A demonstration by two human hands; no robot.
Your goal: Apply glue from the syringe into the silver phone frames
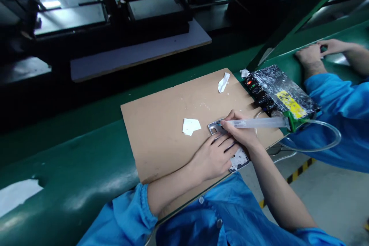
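A silver phone frame (240, 158) lies on a brown cardboard sheet (161, 123). My left hand (215, 155) rests flat on top of the frame with fingers stretched out, pressing it down. My right hand (240, 128) is closed around a clear glue syringe (256, 123), held like a pen, its tip touching the frame's upper corner (213, 126). The syringe has a green cap (291, 120) from which a clear hose (325, 147) loops away.
A black, paint-spattered dispenser box (281, 92) with a yellow label stands at the right of the cardboard. White paper scraps (190, 126) (223, 82) lie on the sheet. A co-worker's hands (313, 54) and blue sleeve (340, 103) are at the right on the green conveyor belt (57, 169).
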